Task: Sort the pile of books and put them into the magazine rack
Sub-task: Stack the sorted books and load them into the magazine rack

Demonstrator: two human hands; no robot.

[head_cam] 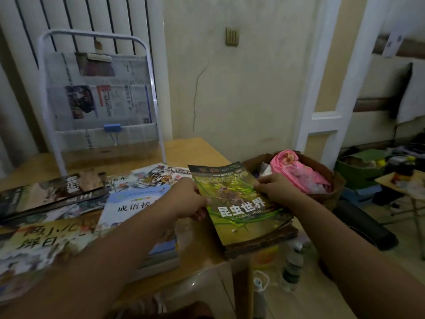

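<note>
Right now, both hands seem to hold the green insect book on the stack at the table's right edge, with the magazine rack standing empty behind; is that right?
Not quite: the magazine rack is not empty; the head view shows newspapers in its pockets. The rest holds: the left hand and right hand hold the green insect book on the stack at the table's right edge.

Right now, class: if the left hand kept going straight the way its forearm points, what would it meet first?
The left hand points up and right, already gripping the green book at its left edge. So it would meet that book first; beyond it probably the box, though depth is unclear.
</note>
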